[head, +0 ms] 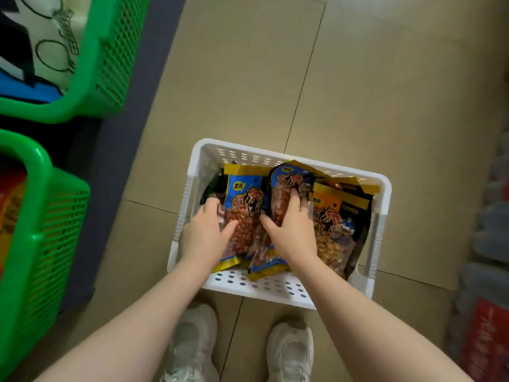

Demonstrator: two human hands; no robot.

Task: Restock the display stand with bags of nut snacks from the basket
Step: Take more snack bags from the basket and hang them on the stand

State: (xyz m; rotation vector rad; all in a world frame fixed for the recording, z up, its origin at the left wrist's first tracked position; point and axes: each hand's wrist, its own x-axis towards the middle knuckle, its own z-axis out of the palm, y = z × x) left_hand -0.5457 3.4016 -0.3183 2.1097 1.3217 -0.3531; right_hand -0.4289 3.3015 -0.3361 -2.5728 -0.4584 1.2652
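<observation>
A white perforated basket (pixel 275 157) sits on the tiled floor in front of my feet. Several blue-and-yellow bags of nut snacks lie inside it. My left hand (pixel 205 232) grips the left bag (pixel 243 205) by its left edge, thumb on its clear window. My right hand (pixel 293 226) clasps the middle bag (pixel 286 186), fingers over its top and thumb on its left side. A third bag (pixel 338 224) leans against the basket's right wall, untouched. Other bags lie half hidden beneath these.
Two green plastic bins of the display stand are at the left: an upper one (pixel 110 51) and a lower one (pixel 41 230) holding red and yellow packs. Blurred goods (pixel 490 299) line the right edge. My white shoes (pixel 192 343) stand just below the basket.
</observation>
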